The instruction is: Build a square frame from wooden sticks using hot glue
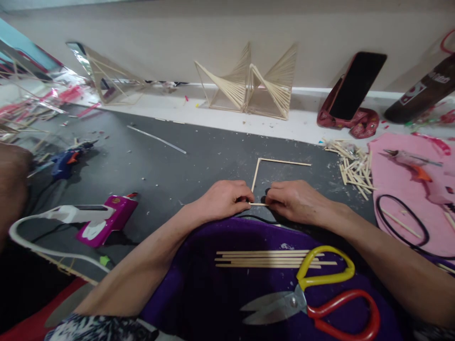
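Three thin wooden sticks lie in an open-sided square on the grey tabletop: a far stick (pixel 284 162), a side stick (pixel 255 175) and a near stick (pixel 259 204). With its fingers pinched, my left hand (pixel 223 201) holds the corner where the side and near sticks meet. My right hand (pixel 298 201) is closed on the near stick further right, its fingers covering that end. Closer to me, several loose sticks (pixel 263 259) rest on purple cloth (pixel 199 293). Beside them are scissors (pixel 293 300) with one yellow and one red handle, blades apart.
Stick models (pixel 231 87) stand along the wall, near a propped phone (pixel 359 85) and a dark bottle (pixel 423 92). A pink glue gun (pixel 430 177) and cut stick pieces (pixel 355 170) lie right. Left are a blue glue gun (pixel 66 161), a magenta power bank (pixel 110 220) and another person's arm (pixel 14 184).
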